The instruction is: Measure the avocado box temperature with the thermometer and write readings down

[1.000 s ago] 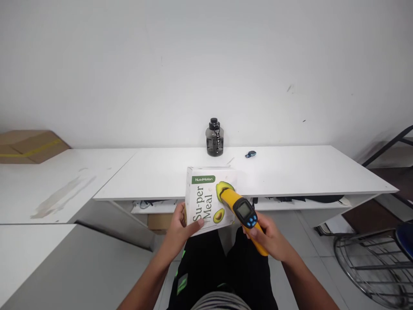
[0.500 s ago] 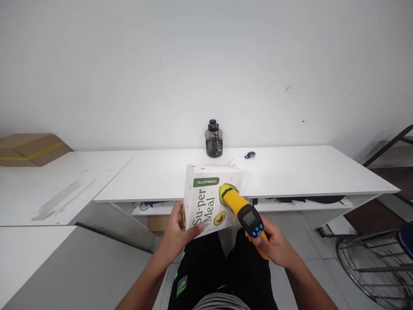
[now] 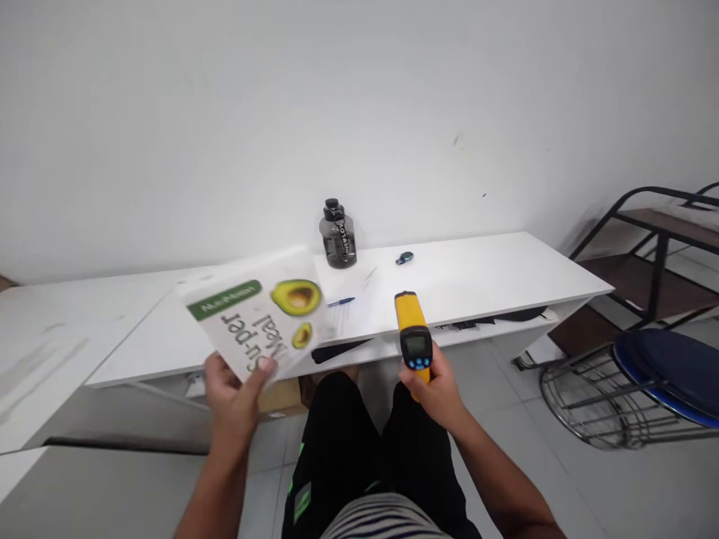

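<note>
My left hand (image 3: 236,400) grips the lower edge of a white meal box (image 3: 250,307) printed with avocados and "Su-per Meal". The box is tilted, blurred by motion, and held up in front of the table's left part. In my right hand (image 3: 435,385) is a yellow and black infrared thermometer (image 3: 414,333), its small screen and blue buttons facing me and its nose pointing toward the wall. A gap separates the thermometer from the box. Behind them on the table stand a dark water bottle (image 3: 338,236) and a small dark blue object (image 3: 404,258) that I cannot make out.
A blue pen (image 3: 341,302) lies on the white table (image 3: 466,273) near the box. To the right are a round blue stool (image 3: 668,367) with a wire frame and a dark shelf rack (image 3: 623,288). Beneath the tabletop runs a low shelf holding dark items.
The box has swung left and tilted, away from the thermometer. My right hand has drawn the thermometer off the box and turned it upright. The view has shifted rightward, and the pen shows.
</note>
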Demonstrator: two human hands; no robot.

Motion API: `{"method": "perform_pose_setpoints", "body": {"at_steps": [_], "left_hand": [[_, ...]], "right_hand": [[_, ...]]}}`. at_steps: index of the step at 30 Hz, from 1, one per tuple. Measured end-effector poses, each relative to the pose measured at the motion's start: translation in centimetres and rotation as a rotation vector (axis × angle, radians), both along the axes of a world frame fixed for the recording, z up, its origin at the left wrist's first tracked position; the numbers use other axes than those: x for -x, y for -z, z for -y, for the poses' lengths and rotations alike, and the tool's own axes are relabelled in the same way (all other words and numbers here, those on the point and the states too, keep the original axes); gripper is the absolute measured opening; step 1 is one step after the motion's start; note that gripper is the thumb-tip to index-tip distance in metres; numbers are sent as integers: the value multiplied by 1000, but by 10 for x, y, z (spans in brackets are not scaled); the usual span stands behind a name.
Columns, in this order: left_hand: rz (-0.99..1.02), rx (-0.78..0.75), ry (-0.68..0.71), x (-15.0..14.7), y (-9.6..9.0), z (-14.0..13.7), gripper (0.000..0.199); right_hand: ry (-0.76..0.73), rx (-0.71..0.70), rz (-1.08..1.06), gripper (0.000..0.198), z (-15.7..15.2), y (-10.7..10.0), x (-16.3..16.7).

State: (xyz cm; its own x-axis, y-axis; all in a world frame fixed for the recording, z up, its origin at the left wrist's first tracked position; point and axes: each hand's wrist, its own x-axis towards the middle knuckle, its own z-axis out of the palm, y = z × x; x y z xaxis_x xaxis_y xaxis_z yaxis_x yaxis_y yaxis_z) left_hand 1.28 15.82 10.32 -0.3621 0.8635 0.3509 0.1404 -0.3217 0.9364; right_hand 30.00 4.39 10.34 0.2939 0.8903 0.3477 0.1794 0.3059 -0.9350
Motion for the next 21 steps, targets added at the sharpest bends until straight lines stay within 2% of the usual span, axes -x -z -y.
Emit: {"method": "perform_pose_setpoints", "body": {"at_steps": [3, 4, 7, 10, 15, 21], "left_hand": [[-139, -28, -159, 17, 15, -57, 69], [-220, 28, -214, 21, 20, -77, 68], [-485, 323, -422, 30, 33, -127, 75], [-639, 430, -478, 31, 41, -163, 86], [-813, 591, -438, 31, 58, -189, 105], [-860, 618, -425, 35, 70, -194, 115]], "right_hand": [[150, 51, -57, 46, -4, -3, 8], [170, 75, -73, 46, -4, -5, 10], [180, 127, -101, 46, -5, -9, 16], [174, 136, -116, 44, -6, -10, 20], [161, 167, -174, 46, -7, -9, 26], [193, 205, -166, 56, -12, -7, 32]]}}
